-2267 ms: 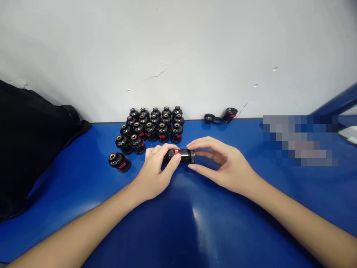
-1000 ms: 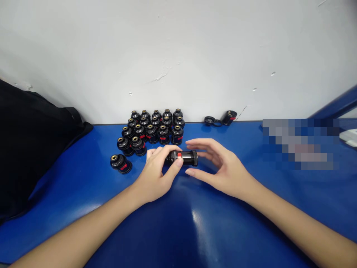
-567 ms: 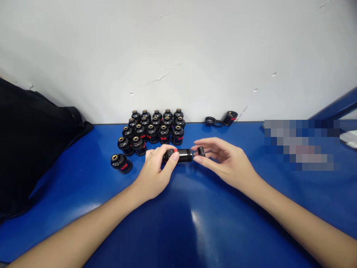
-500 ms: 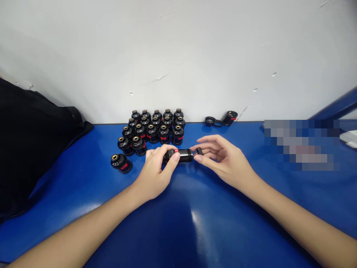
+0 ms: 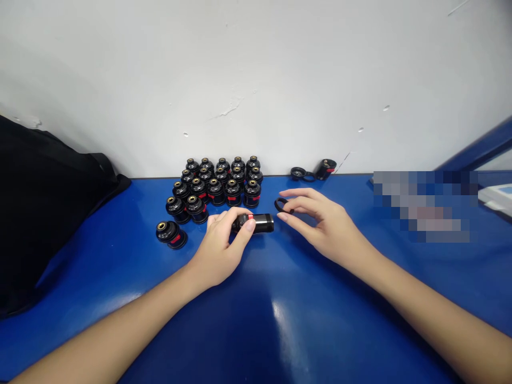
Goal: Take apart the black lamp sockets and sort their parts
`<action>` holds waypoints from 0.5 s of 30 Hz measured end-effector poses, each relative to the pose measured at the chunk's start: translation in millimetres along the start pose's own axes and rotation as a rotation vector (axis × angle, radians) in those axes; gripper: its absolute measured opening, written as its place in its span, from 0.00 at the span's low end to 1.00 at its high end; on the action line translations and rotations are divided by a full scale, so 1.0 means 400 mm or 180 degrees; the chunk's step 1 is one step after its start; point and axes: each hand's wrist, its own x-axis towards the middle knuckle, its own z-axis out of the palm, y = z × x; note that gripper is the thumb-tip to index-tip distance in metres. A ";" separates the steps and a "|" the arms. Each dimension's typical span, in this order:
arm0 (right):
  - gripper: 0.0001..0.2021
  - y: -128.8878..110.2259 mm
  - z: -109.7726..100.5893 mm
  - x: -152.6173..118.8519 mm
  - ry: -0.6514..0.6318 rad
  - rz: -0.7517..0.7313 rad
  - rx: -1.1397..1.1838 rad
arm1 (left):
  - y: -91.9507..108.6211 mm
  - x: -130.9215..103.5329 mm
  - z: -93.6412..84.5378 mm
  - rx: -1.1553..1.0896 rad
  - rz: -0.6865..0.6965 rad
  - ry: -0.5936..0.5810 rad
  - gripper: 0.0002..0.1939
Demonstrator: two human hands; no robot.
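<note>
My left hand (image 5: pixel 224 242) is wrapped round a black cylinder (image 5: pixel 262 223) with a red mark, which lies on its side with its bare end toward the right. Just to the right, my right hand (image 5: pixel 320 218) holds a thin black ring (image 5: pixel 279 205) between thumb and fingers. A small gap separates the ring from the cylinder's end. Left of and behind my left hand, several black domed parts with brass-coloured centres (image 5: pixel 232 193) stand in rows. One more such part (image 5: pixel 171 234) sits apart, leaning, nearest my left wrist.
By the wall on the blue table (image 5: pixel 224 330) are a black cap with a loop (image 5: pixel 298 173) and a short black cylinder (image 5: pixel 326 169). Black cloth (image 5: pixel 52 208) covers the left side. A pixelated patch and a white-blue object (image 5: pixel 500 197) are at the right.
My right hand has drawn slightly back from the cylinder's end, and the black piece in its fingers has turned, now showing as a ring. My left hand keeps its hold.
</note>
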 end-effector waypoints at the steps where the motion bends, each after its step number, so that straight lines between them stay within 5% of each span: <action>1: 0.08 0.002 -0.007 0.006 -0.0012 -0.0026 -0.0135 | 0.001 0.000 0.000 -0.0002 -0.0006 0.0005 0.15; 7: 0.08 0.045 -0.040 0.067 -0.0241 -0.0141 -0.0701 | 0.005 0.000 -0.003 -0.0003 -0.0045 -0.0025 0.14; 15: 0.08 0.153 -0.071 0.163 0.0455 -0.0245 -0.1381 | 0.005 0.001 -0.006 0.0038 -0.0054 -0.0100 0.15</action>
